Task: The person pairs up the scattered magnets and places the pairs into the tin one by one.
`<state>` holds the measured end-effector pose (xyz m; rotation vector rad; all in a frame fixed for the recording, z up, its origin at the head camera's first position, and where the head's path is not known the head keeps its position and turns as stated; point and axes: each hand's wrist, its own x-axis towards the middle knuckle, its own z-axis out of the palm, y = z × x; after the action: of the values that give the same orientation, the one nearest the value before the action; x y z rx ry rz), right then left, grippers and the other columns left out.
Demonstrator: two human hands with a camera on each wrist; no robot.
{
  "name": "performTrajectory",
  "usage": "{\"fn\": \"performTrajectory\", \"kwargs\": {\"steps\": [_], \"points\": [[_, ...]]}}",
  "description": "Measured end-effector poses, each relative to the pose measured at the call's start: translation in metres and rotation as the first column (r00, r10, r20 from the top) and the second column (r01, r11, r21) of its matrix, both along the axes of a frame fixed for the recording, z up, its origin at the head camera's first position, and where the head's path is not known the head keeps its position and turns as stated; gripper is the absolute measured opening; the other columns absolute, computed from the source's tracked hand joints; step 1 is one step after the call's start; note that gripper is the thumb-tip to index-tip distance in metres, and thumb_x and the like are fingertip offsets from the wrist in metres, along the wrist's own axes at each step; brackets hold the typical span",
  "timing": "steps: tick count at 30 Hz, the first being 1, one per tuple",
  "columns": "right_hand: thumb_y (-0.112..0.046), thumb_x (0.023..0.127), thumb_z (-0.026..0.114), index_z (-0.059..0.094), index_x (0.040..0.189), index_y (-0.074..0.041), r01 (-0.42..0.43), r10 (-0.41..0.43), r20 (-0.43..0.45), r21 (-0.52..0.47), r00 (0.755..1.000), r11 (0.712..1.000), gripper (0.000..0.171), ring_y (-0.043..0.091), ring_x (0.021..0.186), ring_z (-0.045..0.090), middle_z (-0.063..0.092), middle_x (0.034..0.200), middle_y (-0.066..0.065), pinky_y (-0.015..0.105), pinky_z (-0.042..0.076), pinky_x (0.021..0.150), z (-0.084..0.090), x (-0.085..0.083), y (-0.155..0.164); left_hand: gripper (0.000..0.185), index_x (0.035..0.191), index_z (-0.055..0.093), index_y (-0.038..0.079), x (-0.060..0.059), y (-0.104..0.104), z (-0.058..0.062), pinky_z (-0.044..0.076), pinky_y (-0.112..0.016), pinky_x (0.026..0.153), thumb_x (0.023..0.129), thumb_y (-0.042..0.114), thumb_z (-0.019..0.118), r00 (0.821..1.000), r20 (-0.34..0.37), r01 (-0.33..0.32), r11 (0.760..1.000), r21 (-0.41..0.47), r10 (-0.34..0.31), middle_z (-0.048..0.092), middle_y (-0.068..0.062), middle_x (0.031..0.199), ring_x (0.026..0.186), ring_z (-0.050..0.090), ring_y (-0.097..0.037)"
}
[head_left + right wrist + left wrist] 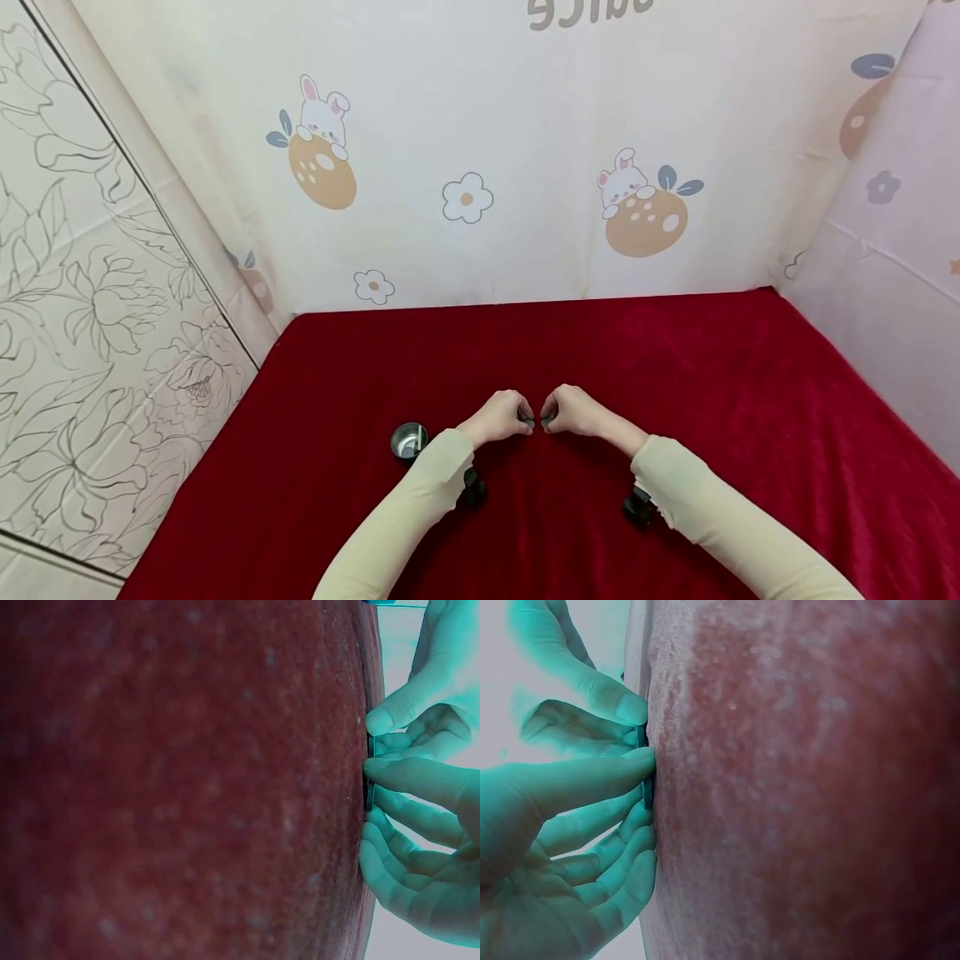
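Note:
Both hands meet low over the red cloth, fingertips nearly touching. My left hand point(504, 416) pinches a small, thin, dark flat piece point(648, 791) between thumb and fingers, right at the cloth. Facing it, my right hand point(573, 411) pinches a similar dark flat piece point(370, 793) the same way. In the head view a narrow strip of cloth shows between the two hands. Fingers cover most of both pieces, so I cannot tell their exact kind. Left of my left wrist stands a small metal bowl point(408, 440) with a light stick-like thing point(418, 438) in it.
A red velvety cloth point(637, 350) covers the table. Behind it hangs a pale curtain point(525, 242) printed with rabbits and flowers, and a flower-patterned panel point(97, 333) stands to the left. Black wrist cameras point(639, 507) sit under the sleeves.

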<state>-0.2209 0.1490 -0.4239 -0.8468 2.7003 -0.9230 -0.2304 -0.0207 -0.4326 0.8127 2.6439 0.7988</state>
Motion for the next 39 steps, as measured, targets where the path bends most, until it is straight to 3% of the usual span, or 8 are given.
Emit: {"fn": "performTrajectory", "kwargs": {"steps": [17,22,30,39], "points": [[0.002,0.065,0.068,0.069,0.073,0.001,-0.006,0.006,-0.030,-0.013,1.000,1.000,0.008,0.003,0.053,0.049,0.064,0.066,0.003,0.018,0.042,0.052,-0.001,0.002,-0.004,0.013,0.087,0.069,0.005,0.001,0.003,-0.001,0.043,-0.014,0.059,0.075,0.008,0.070,1.000,0.021,0.003,1.000,0.028,-0.003,0.065,-0.001,0.080,0.066,0.055,-0.005],[0.002,0.066,0.068,0.069,0.076,0.003,-0.004,0.004,-0.025,-0.012,1.000,1.000,0.010,0.004,0.055,0.050,0.065,0.069,0.006,0.019,0.042,0.052,0.002,0.004,-0.004,0.017,0.093,0.067,0.004,0.001,0.001,0.000,0.044,-0.016,0.062,0.077,0.010,0.068,0.999,0.038,0.009,0.999,0.035,-0.010,0.064,-0.002,0.084,0.071,0.057,-0.007],[0.001,0.070,0.068,0.067,0.086,0.005,-0.005,0.006,0.015,-0.013,1.000,1.000,0.016,0.014,0.068,0.059,0.065,0.080,0.009,0.022,0.047,0.059,0.005,0.006,-0.003,0.025,0.106,0.059,0.004,0.006,-0.016,0.004,0.045,-0.018,0.069,0.083,0.013,0.062,0.998,0.056,0.020,0.995,0.095,-0.025,0.060,-0.003,0.093,0.082,0.057,-0.011],[-0.001,0.073,0.068,0.065,0.092,0.005,-0.018,0.019,0.033,-0.050,0.999,0.999,0.020,0.019,0.073,0.059,0.064,0.086,0.011,0.024,0.048,0.063,0.002,0.006,-0.005,0.025,0.108,0.059,0.005,0.019,-0.039,0.013,0.044,-0.019,0.073,0.085,0.016,0.060,0.998,-0.014,0.067,0.990,0.124,-0.065,0.057,-0.005,0.098,0.089,0.055,-0.014]]}}
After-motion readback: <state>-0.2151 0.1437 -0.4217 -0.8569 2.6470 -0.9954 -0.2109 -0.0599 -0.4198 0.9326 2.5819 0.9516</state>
